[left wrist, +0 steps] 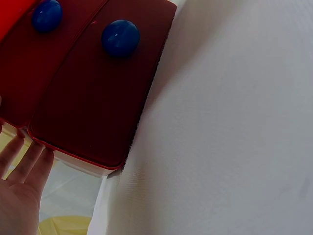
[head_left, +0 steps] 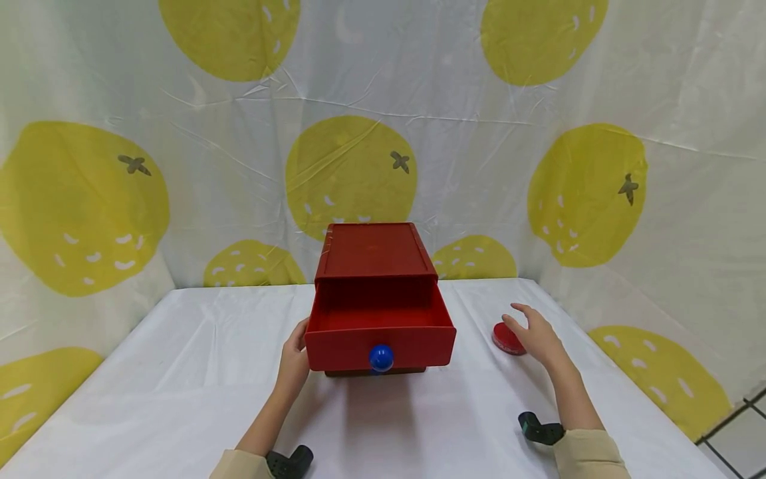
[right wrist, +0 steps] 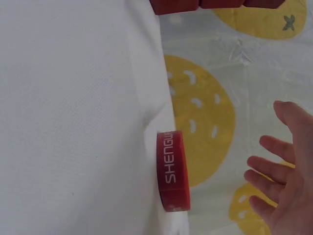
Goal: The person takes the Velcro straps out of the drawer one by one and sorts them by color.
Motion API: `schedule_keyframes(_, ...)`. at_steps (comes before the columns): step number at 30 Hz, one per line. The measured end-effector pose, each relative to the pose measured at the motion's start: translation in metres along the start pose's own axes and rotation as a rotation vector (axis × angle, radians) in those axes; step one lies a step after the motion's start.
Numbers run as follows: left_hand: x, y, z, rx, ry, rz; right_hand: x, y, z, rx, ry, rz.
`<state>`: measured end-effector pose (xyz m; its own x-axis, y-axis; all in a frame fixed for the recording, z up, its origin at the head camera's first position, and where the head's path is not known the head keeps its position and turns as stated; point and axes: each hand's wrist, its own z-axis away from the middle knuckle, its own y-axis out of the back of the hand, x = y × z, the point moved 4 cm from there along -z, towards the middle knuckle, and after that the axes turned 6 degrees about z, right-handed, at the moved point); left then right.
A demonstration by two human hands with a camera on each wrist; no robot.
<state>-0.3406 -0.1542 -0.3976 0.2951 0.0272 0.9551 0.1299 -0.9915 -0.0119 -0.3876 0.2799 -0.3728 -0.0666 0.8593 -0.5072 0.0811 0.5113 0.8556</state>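
A red drawer box (head_left: pixel 374 247) stands at the middle of the table, with its upper drawer (head_left: pixel 344 347) pulled out toward me. That drawer shows a bare red inside and a blue knob (head_left: pixel 381 358). In the left wrist view a lower drawer front (left wrist: pixel 93 98) carries a second blue knob (left wrist: pixel 121 38). My left hand (head_left: pixel 294 356) touches the box's left side with its fingers extended. To the right lies a red tape roll (head_left: pixel 506 338), with white lettering visible in the right wrist view. Just above and beside it, my right hand (head_left: pixel 538 336) spreads its fingers, holding nothing.
A white cloth (head_left: pixel 149 372) covers the table. Behind and at both sides hangs a pale curtain (head_left: pixel 461 173) printed with yellow fruit. Each wrist wears a black device, such as the one on the right wrist (head_left: pixel 541 429). Floor tiles (head_left: pixel 739 432) show at lower right.
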Motion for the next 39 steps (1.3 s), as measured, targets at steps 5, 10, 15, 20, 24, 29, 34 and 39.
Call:
schedule_keyframes(5, -0.002, 0.0, -0.001, 0.004, -0.001, -0.012, -0.007, 0.006, 0.001, 0.071, 0.019, -0.007)
schedule_keyframes(10, -0.002, -0.001, -0.002, 0.003, 0.009, -0.013, -0.015, 0.011, 0.003, 0.138, 0.061, -0.03)
schedule_keyframes(15, -0.004, -0.001, -0.002, -0.004, 0.026, -0.005, -0.027, 0.015, 0.006, 0.219, 0.11, -0.042)
schedule_keyframes(20, -0.005, -0.001, -0.002, -0.005, 0.026, -0.008, -0.039, 0.018, 0.01, 0.318, 0.144, -0.061)
schedule_keyframes(24, -0.005, -0.001, -0.001, -0.003, 0.022, -0.006, -0.046, 0.02, 0.012, 0.418, 0.192, -0.083)
schedule_keyframes(29, -0.003, -0.001, -0.001, -0.006, 0.012, -0.005, -0.057, 0.025, 0.014, 0.483, 0.26, -0.097)
schedule_keyframes(34, -0.001, 0.0, 0.001, -0.007, 0.013, 0.003, -0.07, 0.029, 0.018, 0.515, 0.323, -0.084)
schedule_keyframes(39, 0.0, 0.0, 0.0, -0.007, 0.011, -0.001, -0.083, 0.033, 0.023, 0.548, 0.379, -0.086)
